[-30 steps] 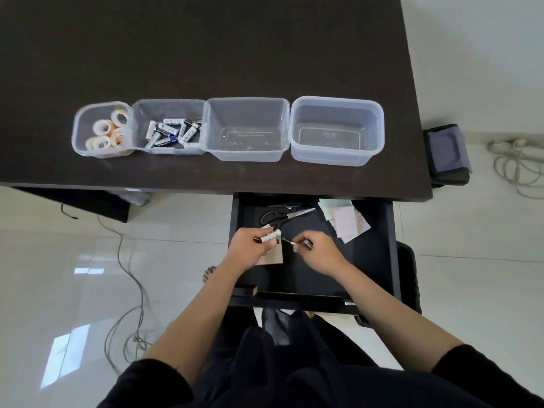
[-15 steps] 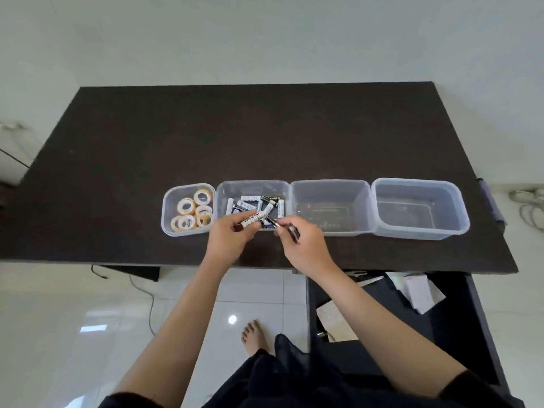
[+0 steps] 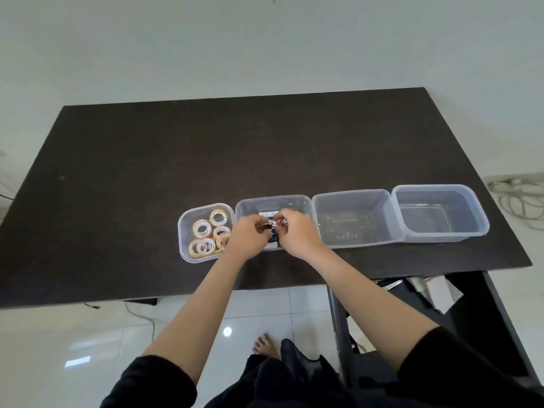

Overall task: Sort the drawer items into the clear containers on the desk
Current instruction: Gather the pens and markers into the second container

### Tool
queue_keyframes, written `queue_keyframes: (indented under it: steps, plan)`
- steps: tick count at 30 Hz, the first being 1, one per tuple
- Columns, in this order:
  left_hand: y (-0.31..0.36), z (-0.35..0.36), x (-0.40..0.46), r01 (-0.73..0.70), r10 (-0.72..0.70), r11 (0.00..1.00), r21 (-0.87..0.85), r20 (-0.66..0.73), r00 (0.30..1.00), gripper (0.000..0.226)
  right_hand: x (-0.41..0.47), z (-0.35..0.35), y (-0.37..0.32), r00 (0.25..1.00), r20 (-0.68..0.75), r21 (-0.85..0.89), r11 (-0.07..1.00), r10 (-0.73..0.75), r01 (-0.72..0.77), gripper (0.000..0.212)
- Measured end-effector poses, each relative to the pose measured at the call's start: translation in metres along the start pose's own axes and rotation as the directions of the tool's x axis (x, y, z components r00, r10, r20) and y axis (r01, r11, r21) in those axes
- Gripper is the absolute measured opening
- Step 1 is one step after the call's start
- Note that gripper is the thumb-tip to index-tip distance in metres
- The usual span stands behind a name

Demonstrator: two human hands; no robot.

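Hands meet over the second clear container (image 3: pixel 272 201) in a row of four near the front edge of your dark surface (image 3: pixel 147 172). Your left hand (image 3: pixel 248 235) and right hand (image 3: pixel 297 231) both hover inside its rim, fingers curled toward each other and pinching small batteries (image 3: pixel 272 223) between them; exactly how many each hand holds cannot be told. Under your hands, more batteries lie in that container. A white label with dark printing shows on one at the far side, but the writing is too small and blurred to read.

Left of it, touching, sits a smaller container (image 3: pixel 184 231) holding several rolls of tape (image 3: pixel 202 228), pale rings with beige cores. Right of the battery container stand two larger containers: the third container (image 3: pixel 353 195) shows faint moulded text on its base, unreadable, and the fourth container (image 3: pixel 441 189) sits beside it at the end of the row.

Below the surface on your right, the drawer (image 3: pixel 500 319) stands open, with pale paper notes (image 3: pixel 441 293) lying inside. White cables (image 3: pixel 518 198) lie coiled on the floor at far right. Black sleeves (image 3: pixel 153 381) cover your upper arms.
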State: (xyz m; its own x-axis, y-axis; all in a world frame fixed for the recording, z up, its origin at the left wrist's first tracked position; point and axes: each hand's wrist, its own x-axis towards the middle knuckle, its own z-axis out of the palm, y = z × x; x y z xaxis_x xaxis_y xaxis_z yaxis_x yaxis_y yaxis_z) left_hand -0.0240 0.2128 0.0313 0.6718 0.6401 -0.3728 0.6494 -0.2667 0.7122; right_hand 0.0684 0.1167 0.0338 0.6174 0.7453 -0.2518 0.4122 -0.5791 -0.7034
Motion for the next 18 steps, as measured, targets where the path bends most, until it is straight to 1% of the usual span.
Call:
queue_keyframes:
  steps: [2, 5, 8, 12, 15, 18]
  plan:
    - [-0.001, 0.002, -0.003, -0.024, 0.024, 1.0, 0.02, -0.002, 1.0, 0.042, 0.002, 0.001, 0.001, 0.999, 0.038, 0.001, 0.999, -0.038, 0.038, 0.038]
    - [-0.005, 0.003, -0.008, -0.031, 0.033, 0.999, 0.036, -0.076, 0.997, 0.044, 0.001, -0.001, 0.003, 0.995, 0.034, 0.001, 0.996, -0.093, 0.094, 0.042]
    - [-0.007, 0.007, -0.019, -0.051, 0.051, 0.999, 0.002, -0.163, 0.985, 0.039, -0.007, -0.006, 0.007, 0.982, -0.054, 0.046, 0.982, -0.182, 0.185, 0.036]
    - [-0.001, 0.022, -0.038, -0.142, 0.126, 0.989, -0.032, -0.3, 0.946, 0.03, -0.027, -0.017, 0.021, 0.932, -0.174, 0.053, 0.942, -0.319, 0.332, 0.03]
    - [0.006, 0.045, -0.056, -0.212, 0.167, 0.974, -0.084, -0.371, 0.914, 0.025, -0.048, -0.028, 0.04, 0.881, -0.221, 0.053, 0.896, -0.419, 0.44, 0.024]
    - [0.015, 0.08, -0.076, -0.228, 0.175, 0.969, -0.096, -0.382, 0.908, 0.022, -0.072, -0.044, 0.068, 0.842, -0.226, 0.05, 0.858, -0.489, 0.512, 0.019]
